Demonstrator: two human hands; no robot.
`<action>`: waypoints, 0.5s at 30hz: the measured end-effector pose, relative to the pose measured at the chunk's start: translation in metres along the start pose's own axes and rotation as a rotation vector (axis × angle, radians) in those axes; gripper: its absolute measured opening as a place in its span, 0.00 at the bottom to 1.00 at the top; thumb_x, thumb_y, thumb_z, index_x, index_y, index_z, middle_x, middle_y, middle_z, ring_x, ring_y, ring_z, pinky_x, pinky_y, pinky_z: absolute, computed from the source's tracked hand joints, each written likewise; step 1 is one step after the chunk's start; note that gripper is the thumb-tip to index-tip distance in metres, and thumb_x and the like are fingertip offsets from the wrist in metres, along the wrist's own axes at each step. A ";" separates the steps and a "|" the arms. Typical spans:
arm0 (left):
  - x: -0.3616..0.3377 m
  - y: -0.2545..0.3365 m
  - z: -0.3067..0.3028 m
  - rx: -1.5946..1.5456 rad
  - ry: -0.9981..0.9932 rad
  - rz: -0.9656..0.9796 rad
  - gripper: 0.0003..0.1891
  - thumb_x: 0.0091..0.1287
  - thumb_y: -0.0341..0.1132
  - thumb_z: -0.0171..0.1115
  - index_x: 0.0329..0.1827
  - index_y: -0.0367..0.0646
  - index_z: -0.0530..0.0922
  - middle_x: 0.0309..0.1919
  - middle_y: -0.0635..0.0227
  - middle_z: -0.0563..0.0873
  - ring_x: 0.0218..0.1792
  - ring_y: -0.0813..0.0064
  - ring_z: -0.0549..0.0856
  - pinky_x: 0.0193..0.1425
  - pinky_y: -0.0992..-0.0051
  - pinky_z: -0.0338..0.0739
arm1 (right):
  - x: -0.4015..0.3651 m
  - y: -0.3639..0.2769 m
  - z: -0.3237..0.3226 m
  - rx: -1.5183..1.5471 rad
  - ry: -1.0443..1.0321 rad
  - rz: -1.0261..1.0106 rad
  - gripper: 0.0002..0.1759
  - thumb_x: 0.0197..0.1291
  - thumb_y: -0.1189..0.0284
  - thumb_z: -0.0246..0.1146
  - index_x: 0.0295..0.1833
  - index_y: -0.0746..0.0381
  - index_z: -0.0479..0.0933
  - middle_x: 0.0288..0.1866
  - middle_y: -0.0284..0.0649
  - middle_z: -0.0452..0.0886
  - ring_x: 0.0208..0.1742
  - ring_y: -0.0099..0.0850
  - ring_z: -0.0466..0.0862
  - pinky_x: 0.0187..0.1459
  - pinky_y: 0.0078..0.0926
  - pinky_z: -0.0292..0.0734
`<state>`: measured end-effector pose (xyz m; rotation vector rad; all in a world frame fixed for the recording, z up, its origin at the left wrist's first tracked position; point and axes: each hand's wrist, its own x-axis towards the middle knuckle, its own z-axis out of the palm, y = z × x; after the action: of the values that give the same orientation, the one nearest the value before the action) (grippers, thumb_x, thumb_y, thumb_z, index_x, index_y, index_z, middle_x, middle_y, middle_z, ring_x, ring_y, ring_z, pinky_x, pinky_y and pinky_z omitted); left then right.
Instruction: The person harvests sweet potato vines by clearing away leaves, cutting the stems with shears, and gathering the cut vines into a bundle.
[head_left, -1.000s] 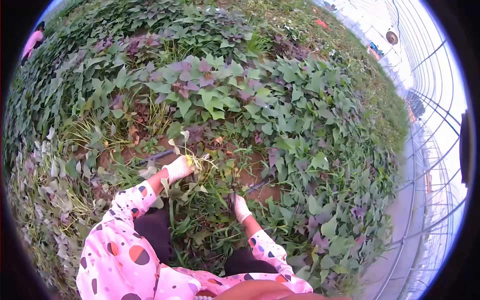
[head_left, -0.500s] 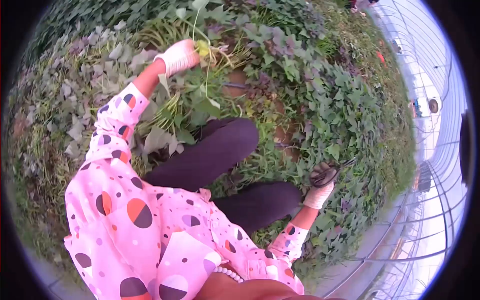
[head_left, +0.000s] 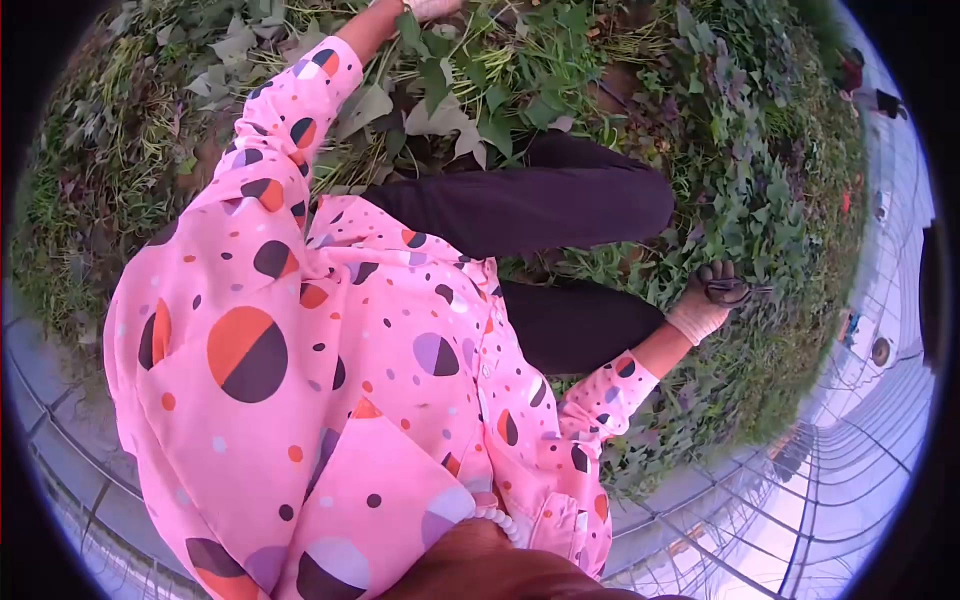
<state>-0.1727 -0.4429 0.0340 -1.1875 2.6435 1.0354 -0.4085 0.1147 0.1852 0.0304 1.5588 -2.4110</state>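
My left hand [head_left: 432, 8], in a white glove, is at the top edge of the view beside leafy vines [head_left: 440, 115]; its fingers are cut off by the frame, so what it holds is hidden. On the right, my right hand [head_left: 712, 296], in a white glove with dark fingers, is closed around dark-handled scissors [head_left: 735, 290]. Their blades point right, over the green leaves. My legs in dark trousers [head_left: 540, 205] are bent between the two hands.
Leafy plants [head_left: 740, 150] spread around my legs. Beyond them, a curved greenhouse frame [head_left: 815, 480] with clear sheeting runs along the right and bottom. Small dark and reddish shapes [head_left: 852, 72] are at the upper right, too small to make out.
The view has tilted toward my body, and both legs sit higher in it. My left hand has shifted up to the frame's edge. My right hand appears farther right and higher, still with the scissors.
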 end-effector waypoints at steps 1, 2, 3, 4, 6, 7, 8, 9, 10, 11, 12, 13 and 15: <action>0.006 0.004 0.029 -0.019 -0.045 0.005 0.23 0.61 0.49 0.55 0.40 0.33 0.81 0.36 0.47 0.84 0.40 0.56 0.85 0.42 0.65 0.77 | 0.002 0.001 -0.001 -0.044 0.007 0.032 0.30 0.64 0.49 0.57 0.53 0.68 0.73 0.37 0.39 0.78 0.31 0.27 0.71 0.37 0.23 0.67; -0.007 0.028 0.040 -0.164 -0.096 0.005 0.31 0.55 0.57 0.56 0.38 0.29 0.79 0.38 0.41 0.83 0.42 0.51 0.84 0.44 0.59 0.75 | -0.004 0.001 0.009 -0.084 0.057 0.003 0.30 0.64 0.48 0.56 0.53 0.67 0.73 0.37 0.38 0.78 0.31 0.27 0.72 0.36 0.22 0.67; 0.006 0.025 0.081 -0.083 -0.068 -0.074 0.30 0.57 0.56 0.55 0.48 0.35 0.81 0.49 0.47 0.83 0.52 0.54 0.83 0.54 0.62 0.77 | -0.008 0.001 0.023 -0.116 0.106 -0.034 0.31 0.64 0.48 0.56 0.53 0.67 0.73 0.36 0.37 0.78 0.30 0.27 0.73 0.36 0.22 0.67; 0.010 0.032 0.116 -0.090 -0.082 -0.339 0.31 0.56 0.56 0.58 0.52 0.38 0.80 0.53 0.52 0.82 0.57 0.57 0.81 0.56 0.64 0.76 | -0.006 0.003 0.023 -0.113 0.093 -0.035 0.31 0.65 0.47 0.55 0.54 0.67 0.73 0.36 0.37 0.78 0.30 0.27 0.73 0.36 0.23 0.67; 0.006 0.037 0.171 -0.040 -0.034 -0.578 0.26 0.56 0.54 0.65 0.52 0.46 0.83 0.57 0.60 0.82 0.56 0.63 0.83 0.57 0.64 0.77 | -0.011 0.002 0.035 -0.142 0.140 -0.066 0.32 0.65 0.46 0.55 0.54 0.67 0.73 0.37 0.37 0.78 0.30 0.27 0.75 0.35 0.24 0.69; 0.014 0.030 0.195 -0.097 -0.024 -0.666 0.24 0.56 0.53 0.65 0.50 0.47 0.84 0.55 0.63 0.84 0.54 0.64 0.84 0.55 0.64 0.79 | -0.018 0.002 0.049 -0.174 0.197 -0.087 0.32 0.66 0.46 0.54 0.54 0.68 0.73 0.37 0.37 0.78 0.31 0.26 0.75 0.34 0.24 0.69; 0.002 0.040 0.191 -0.038 -0.040 -0.620 0.21 0.58 0.50 0.65 0.48 0.48 0.85 0.53 0.65 0.85 0.52 0.65 0.85 0.53 0.65 0.80 | -0.015 0.002 0.044 -0.168 0.171 -0.091 0.32 0.66 0.46 0.54 0.54 0.68 0.73 0.37 0.38 0.78 0.30 0.27 0.75 0.34 0.23 0.70; 0.013 0.033 0.207 -0.022 -0.018 -0.638 0.19 0.59 0.48 0.64 0.48 0.48 0.85 0.51 0.66 0.86 0.52 0.66 0.85 0.52 0.65 0.80 | -0.011 0.006 0.036 -0.163 0.144 -0.084 0.32 0.66 0.46 0.54 0.54 0.68 0.72 0.37 0.38 0.79 0.30 0.27 0.76 0.34 0.23 0.71; 0.013 0.041 0.199 -0.013 -0.038 -0.644 0.17 0.60 0.46 0.63 0.48 0.49 0.85 0.51 0.67 0.86 0.52 0.66 0.85 0.52 0.65 0.80 | -0.009 0.008 0.034 -0.204 0.159 -0.094 0.32 0.66 0.46 0.54 0.55 0.68 0.73 0.36 0.38 0.79 0.29 0.27 0.76 0.34 0.23 0.72; 0.019 0.041 0.198 -0.047 0.024 -0.687 0.16 0.61 0.46 0.62 0.48 0.49 0.85 0.52 0.68 0.86 0.52 0.66 0.85 0.51 0.65 0.80 | -0.006 0.006 0.033 -0.197 0.154 -0.103 0.32 0.66 0.46 0.54 0.55 0.68 0.73 0.36 0.38 0.79 0.29 0.27 0.76 0.34 0.23 0.72; 0.020 0.048 0.181 -0.149 0.030 -0.738 0.17 0.62 0.45 0.62 0.50 0.49 0.84 0.53 0.67 0.85 0.53 0.66 0.85 0.52 0.65 0.80 | -0.005 0.005 0.032 -0.168 0.159 -0.080 0.32 0.67 0.46 0.54 0.55 0.67 0.73 0.36 0.38 0.80 0.28 0.27 0.76 0.35 0.23 0.72; 0.017 0.051 0.165 -0.254 0.038 -0.799 0.17 0.63 0.45 0.61 0.51 0.48 0.83 0.55 0.67 0.84 0.54 0.67 0.84 0.53 0.65 0.80 | -0.005 0.006 0.032 -0.143 0.158 -0.048 0.32 0.67 0.46 0.54 0.54 0.67 0.73 0.35 0.38 0.80 0.27 0.27 0.76 0.35 0.23 0.72; 0.039 0.028 0.180 -0.171 0.004 -0.756 0.20 0.65 0.42 0.59 0.57 0.45 0.80 0.62 0.62 0.78 0.57 0.62 0.82 0.57 0.63 0.77 | -0.008 0.005 0.042 -0.148 0.200 -0.062 0.30 0.67 0.47 0.53 0.53 0.67 0.74 0.35 0.38 0.80 0.27 0.26 0.76 0.33 0.23 0.72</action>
<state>-0.2557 -0.3458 -0.1021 -1.9783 1.8260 1.0827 -0.3944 0.0766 0.1995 0.2023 1.8480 -2.3946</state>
